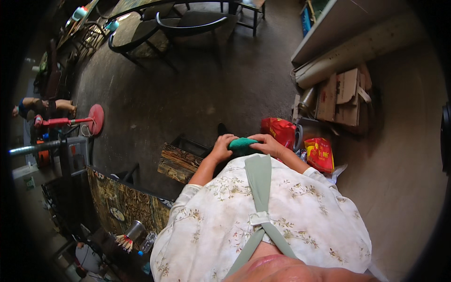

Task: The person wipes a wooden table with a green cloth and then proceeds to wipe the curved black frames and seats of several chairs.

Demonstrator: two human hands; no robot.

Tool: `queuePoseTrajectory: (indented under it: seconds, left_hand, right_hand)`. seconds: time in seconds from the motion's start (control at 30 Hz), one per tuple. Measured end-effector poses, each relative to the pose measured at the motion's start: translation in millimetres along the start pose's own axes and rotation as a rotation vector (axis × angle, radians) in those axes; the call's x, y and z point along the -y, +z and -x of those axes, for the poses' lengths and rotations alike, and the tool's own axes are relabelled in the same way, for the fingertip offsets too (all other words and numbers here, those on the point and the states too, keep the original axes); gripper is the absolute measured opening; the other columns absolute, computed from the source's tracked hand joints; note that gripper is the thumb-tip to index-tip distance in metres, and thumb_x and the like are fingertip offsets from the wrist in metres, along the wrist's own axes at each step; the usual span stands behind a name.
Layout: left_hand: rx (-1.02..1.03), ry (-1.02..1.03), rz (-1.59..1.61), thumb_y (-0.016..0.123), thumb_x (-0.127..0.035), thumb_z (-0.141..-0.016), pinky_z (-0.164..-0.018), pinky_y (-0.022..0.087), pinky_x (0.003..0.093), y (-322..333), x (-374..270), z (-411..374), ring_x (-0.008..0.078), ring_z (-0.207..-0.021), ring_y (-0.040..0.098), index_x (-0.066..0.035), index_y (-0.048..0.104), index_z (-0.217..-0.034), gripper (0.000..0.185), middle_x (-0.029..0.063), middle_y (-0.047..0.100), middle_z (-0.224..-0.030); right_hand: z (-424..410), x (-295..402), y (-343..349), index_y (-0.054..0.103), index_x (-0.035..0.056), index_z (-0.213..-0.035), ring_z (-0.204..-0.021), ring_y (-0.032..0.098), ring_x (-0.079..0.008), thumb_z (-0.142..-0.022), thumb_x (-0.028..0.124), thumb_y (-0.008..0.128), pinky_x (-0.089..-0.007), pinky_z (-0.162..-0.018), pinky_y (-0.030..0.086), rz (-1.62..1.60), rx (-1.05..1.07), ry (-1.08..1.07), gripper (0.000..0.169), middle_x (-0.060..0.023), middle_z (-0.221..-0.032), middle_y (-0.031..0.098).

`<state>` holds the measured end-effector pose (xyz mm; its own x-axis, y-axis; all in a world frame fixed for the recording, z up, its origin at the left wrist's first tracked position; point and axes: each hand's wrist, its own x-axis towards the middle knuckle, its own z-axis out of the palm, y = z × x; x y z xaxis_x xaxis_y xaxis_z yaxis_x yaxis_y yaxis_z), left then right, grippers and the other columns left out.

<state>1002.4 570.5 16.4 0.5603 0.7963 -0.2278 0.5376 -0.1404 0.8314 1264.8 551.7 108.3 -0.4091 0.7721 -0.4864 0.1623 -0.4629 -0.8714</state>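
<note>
A green cloth [242, 143], bunched into a small bundle, is held between my two hands in front of my waist. My left hand [222, 147] has its fingers on one end of the bundle. The opposite end is gripped by my right hand [266, 143], thumb along the lower edge. Both palms are turned away, and the underside of the cloth is hidden. Just beyond my right hand sits a red plastic bag [280, 132]. A wooden stool or bench with a patterned top [181, 160] stands beside my left forearm.
Flattened cardboard boxes [340, 98] and a red and yellow bag [319, 154] lie by the wall. Dark chairs [192, 28] stand farther off. At left are a red round-based stand [96, 120], a person [45, 105] and a patterned table [123, 197] with a metal can of sticks [135, 230].
</note>
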Motion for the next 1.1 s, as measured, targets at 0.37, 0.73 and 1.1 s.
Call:
queuePoseTrajectory:
  seconds: [0.37, 0.73, 1.1]
  left_hand:
    - [-0.163, -0.36, 1.214, 0.072, -0.019, -0.09, -0.094, 0.048, 0.0316, -199.0, 41.5, -65.0, 0.0152, -0.102, 0.062, -0.008, 0.064, -0.122, 0.034, 0.0019, 0.067, -0.112]
    - [-0.11, -0.486, 1.074, 0.073, -0.018, -0.092, -0.09, 0.05, 0.0276, -280.4, 33.4, -168.8, 0.0128, -0.102, 0.063, -0.004, 0.058, -0.134, 0.047, 0.0031, 0.066, -0.117]
    - [-0.294, -0.168, 0.173, 0.062, -0.003, -0.085, -0.086, 0.052, 0.033, -361.0, 70.9, -343.7, 0.0273, -0.098, 0.068, -0.006, 0.067, -0.12, 0.036, 0.0159, 0.069, -0.107]
  right_hand:
    - [-147.7, 140.7, -17.5, 0.062, 0.006, -0.132, -0.115, 0.062, -0.0235, -0.087, 0.011, 0.065, -0.0347, -0.101, 0.049, 0.19, -0.185, -0.146, 0.046, -0.0127, -0.126, 0.065]
    - [-265.8, 157.7, -88.2, 0.068, 0.0097, -0.124, -0.102, 0.066, -0.0208, -0.084, 0.007, 0.067, -0.0318, -0.09, 0.052, 0.276, -0.411, -0.029, 0.04, -0.0098, -0.111, 0.07]
    - [-454.5, 213.0, -206.3, 0.075, 0.0122, -0.111, -0.099, 0.067, -0.0277, -0.078, 0.004, 0.063, -0.0347, -0.09, 0.052, 0.24, -0.557, -0.168, 0.037, -0.0117, -0.101, 0.069]
